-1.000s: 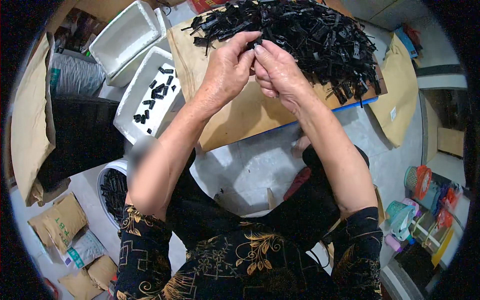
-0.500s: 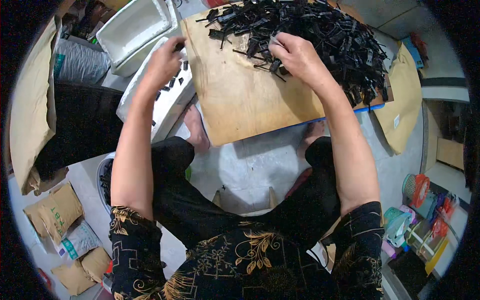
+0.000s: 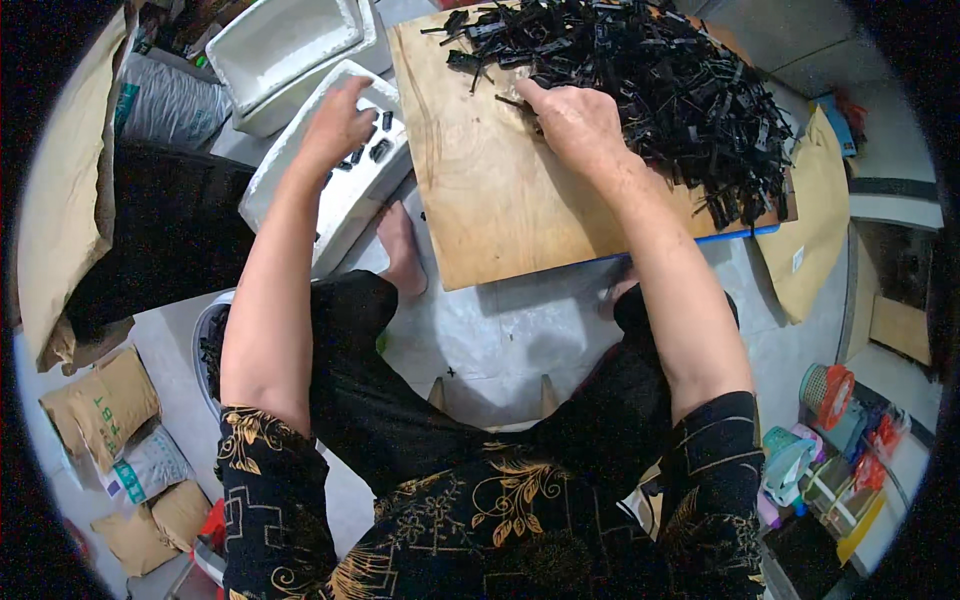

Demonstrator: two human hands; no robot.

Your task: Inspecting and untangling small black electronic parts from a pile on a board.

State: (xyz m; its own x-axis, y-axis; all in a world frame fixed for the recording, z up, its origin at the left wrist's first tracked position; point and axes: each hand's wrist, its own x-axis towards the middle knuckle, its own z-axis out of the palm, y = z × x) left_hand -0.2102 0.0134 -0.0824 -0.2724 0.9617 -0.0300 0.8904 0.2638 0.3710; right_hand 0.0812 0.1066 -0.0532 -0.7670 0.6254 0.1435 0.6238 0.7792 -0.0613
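Note:
Over the white foam box (image 3: 262,190) at the left, my left hand (image 3: 338,125) hovers with its fingers apart and nothing visible in them. Several small black plastic pieces (image 3: 380,150) lie in that box, below and beside the hand. My right hand (image 3: 582,125) is at the near-left edge of a big heap of black plastic parts (image 3: 690,110) on a wooden board (image 3: 500,220). Its index finger points out to the left and the other fingers curl under. A small pale thing shows by that fingertip; whether it is gripped is hidden.
Another white foam box (image 3: 285,55) stands behind the first one. Brown paper sacks (image 3: 105,405) lie at the lower left, and a tan sack (image 3: 805,225) leans by the board's right side. A tub with black parts (image 3: 210,345) stands by my left forearm. Plastic baskets (image 3: 830,395) are at the right.
My left hand has moved slightly right and spread its fingers over the foam box. My right hand has shifted a little left and turned, its index finger now extended.

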